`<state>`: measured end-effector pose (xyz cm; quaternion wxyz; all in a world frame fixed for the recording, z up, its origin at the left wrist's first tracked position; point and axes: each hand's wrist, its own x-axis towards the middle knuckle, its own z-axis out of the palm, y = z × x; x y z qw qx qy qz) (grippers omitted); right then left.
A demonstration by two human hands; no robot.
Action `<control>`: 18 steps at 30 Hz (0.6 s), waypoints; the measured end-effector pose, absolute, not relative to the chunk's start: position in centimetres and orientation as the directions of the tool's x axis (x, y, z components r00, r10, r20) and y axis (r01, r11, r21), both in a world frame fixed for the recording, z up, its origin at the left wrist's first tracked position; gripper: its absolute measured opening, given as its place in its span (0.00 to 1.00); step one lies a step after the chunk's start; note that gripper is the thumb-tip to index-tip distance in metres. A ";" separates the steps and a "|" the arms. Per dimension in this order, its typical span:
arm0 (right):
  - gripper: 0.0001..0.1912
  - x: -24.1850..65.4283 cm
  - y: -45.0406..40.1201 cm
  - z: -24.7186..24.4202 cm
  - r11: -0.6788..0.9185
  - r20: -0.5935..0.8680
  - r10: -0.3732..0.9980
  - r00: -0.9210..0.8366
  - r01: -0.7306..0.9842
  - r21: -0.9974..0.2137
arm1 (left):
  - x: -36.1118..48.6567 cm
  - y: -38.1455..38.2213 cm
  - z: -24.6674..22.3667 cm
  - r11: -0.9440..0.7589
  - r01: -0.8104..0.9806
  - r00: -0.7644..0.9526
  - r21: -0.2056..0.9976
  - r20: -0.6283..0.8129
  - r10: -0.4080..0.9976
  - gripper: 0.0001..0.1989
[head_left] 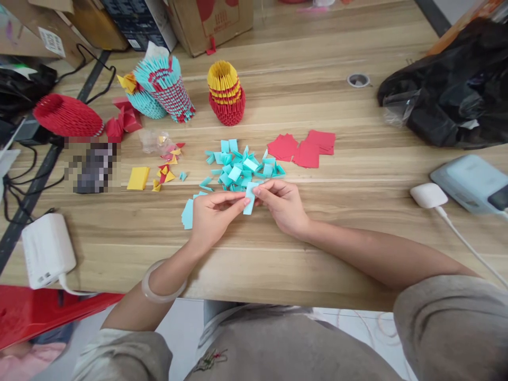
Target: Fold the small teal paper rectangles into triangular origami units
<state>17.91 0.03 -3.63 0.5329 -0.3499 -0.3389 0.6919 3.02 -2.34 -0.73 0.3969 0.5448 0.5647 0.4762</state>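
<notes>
The wooden tabletop [317,227] is carrying everything here, and at its far side the finished paper pieces are standing upright — a red and yellow vase [226,94] and a taller turquoise model [165,87] leaning against its neighbour. Closer in, a loose pile of folded turquoise pieces [238,169] is lying just beyond the hands, with flat red sheets [304,148] to its right and a small stack of turquoise slips [187,213] tucked beside the left wrist. Now the small thing — a turquoise paper strip [250,200] is hanging between both hands just above the tabletop. The left hand [212,214] is pinching its upper edge with thumb and forefinger; the right hand [283,203] is nipping the top corner the same way. It looks feather-light, thin and limp, creasing readily, so fingertip holds at the edges seem the sensible grip.
</notes>
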 end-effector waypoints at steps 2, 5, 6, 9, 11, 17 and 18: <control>0.12 17.9 0.0 -3.5 -0.205 -0.124 0.974 -0.189 -0.507 -0.837 | 3.0 -2.4 -0.7 -0.054 0.258 -0.087 0.965 0.079 0.993 0.07; 0.12 17.9 0.1 -3.4 -0.229 -0.136 0.968 -0.212 -0.517 -0.825 | 3.1 -2.4 -0.6 -0.056 0.266 -0.113 0.962 0.089 0.990 0.06; 0.12 17.9 0.1 -3.4 -0.240 -0.140 0.964 -0.226 -0.513 -0.824 | 3.1 -2.4 -0.5 -0.058 0.264 -0.128 0.963 0.094 0.987 0.06; 0.12 18.0 0.1 -3.5 -0.259 -0.144 0.954 -0.264 -0.475 -0.841 | 3.1 -2.3 -0.4 -0.071 0.262 -0.159 0.963 0.116 0.981 0.06; 0.10 18.0 0.1 -3.6 -0.255 -0.138 0.951 -0.276 -0.452 -0.855 | 3.2 -2.2 -0.5 -0.084 0.263 -0.162 0.961 0.129 0.978 0.06; 0.10 18.2 0.1 -3.5 -0.251 -0.126 0.939 -0.319 -0.390 -0.886 | 3.3 -2.2 -0.5 -0.137 0.224 -0.199 0.965 0.182 0.963 0.05; 0.10 18.3 0.1 -3.4 -0.253 -0.125 0.933 -0.339 -0.365 -0.896 | 3.4 -2.2 -0.4 -0.143 0.219 -0.205 0.965 0.189 0.960 0.04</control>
